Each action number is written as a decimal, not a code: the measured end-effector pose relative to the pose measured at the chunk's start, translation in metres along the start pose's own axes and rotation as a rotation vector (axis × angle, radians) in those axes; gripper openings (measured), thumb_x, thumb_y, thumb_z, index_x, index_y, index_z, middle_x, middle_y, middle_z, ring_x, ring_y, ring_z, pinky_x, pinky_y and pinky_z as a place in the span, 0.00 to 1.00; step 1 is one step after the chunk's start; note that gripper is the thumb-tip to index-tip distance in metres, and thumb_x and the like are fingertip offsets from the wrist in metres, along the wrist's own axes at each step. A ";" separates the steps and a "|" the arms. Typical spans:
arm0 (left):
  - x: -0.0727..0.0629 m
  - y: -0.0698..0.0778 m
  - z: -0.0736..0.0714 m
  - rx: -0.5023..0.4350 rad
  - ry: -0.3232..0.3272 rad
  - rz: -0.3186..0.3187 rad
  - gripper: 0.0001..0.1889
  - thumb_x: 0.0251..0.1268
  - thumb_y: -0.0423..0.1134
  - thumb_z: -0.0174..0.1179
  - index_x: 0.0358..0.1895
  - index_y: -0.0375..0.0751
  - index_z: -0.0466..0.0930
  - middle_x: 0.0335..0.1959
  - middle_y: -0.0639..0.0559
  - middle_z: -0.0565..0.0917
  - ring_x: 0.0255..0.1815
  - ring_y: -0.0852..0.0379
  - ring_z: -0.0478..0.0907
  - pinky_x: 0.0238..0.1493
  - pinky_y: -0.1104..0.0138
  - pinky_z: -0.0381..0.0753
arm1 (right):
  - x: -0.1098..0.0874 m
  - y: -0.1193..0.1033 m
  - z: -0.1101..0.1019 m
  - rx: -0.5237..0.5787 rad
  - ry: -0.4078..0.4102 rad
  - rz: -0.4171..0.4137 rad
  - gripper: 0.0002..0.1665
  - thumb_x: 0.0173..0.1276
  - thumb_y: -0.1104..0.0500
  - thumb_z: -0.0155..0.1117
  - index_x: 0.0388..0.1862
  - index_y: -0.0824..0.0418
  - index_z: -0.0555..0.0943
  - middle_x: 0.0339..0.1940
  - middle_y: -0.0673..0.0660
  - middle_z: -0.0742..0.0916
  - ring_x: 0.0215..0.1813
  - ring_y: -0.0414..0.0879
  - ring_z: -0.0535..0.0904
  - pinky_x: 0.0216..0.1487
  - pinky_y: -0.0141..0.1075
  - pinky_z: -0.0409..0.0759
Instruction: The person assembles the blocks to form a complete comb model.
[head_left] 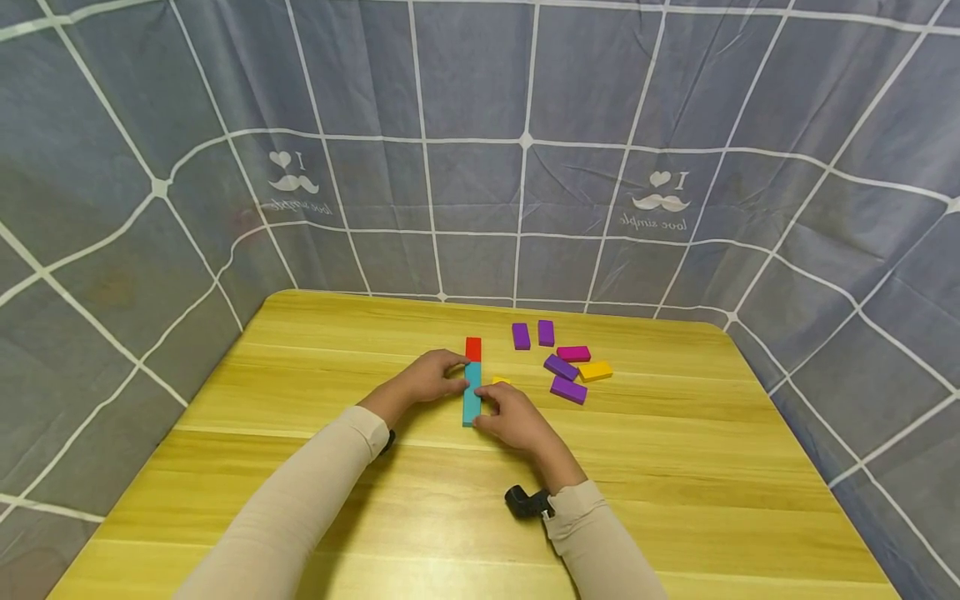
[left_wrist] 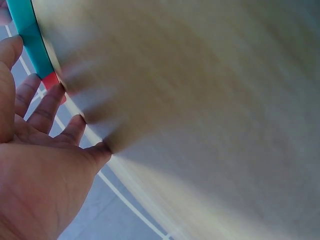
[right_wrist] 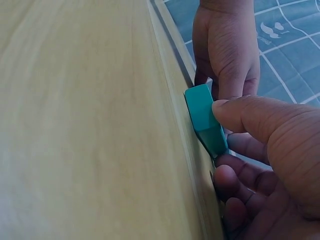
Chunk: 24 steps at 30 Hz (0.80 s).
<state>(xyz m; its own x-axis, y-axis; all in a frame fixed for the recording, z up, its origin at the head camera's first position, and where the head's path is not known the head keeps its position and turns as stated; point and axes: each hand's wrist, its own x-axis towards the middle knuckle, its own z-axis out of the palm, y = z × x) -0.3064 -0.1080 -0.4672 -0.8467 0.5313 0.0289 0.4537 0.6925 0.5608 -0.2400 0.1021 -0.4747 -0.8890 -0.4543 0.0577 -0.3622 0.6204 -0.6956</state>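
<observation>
Two hands, one straight row

The left hand's [head_left: 431, 377] fingers are spread along the row's left side, likely to serve as a fence. The right hand's [head_left: 517, 417] thumb and forefinger appear to pinch the near blue block [head_left: 471, 410], though its far side is partly hidden. The row lies mid-table [head_left: 675, 467], the far blue block [head_left: 472, 372] and red block [head_left: 473, 349] end to end beyond. Purple blocks [head_left: 568, 391] lie apart to the right, seemingly out of the way.
</observation>
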 end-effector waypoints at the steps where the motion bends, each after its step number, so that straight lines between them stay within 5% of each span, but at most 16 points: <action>1: 0.000 0.000 0.000 -0.001 0.001 0.000 0.25 0.70 0.42 0.62 0.66 0.34 0.75 0.62 0.40 0.78 0.65 0.41 0.72 0.68 0.51 0.67 | 0.000 0.000 0.000 0.004 0.000 0.001 0.28 0.66 0.58 0.68 0.64 0.65 0.78 0.41 0.54 0.79 0.34 0.44 0.71 0.36 0.36 0.72; 24: -0.012 0.005 -0.001 -0.024 -0.023 -0.022 0.25 0.70 0.42 0.62 0.65 0.35 0.75 0.66 0.37 0.74 0.70 0.39 0.67 0.71 0.50 0.63 | 0.001 0.002 0.003 -0.003 0.031 0.011 0.25 0.68 0.57 0.68 0.62 0.64 0.78 0.43 0.54 0.81 0.40 0.46 0.72 0.44 0.41 0.73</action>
<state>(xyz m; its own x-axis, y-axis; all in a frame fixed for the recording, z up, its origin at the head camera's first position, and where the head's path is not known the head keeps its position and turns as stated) -0.2945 -0.1113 -0.4639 -0.8499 0.5270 -0.0026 0.4278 0.6928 0.5805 -0.2412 0.1012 -0.4781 -0.9010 -0.4278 0.0725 -0.3537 0.6273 -0.6938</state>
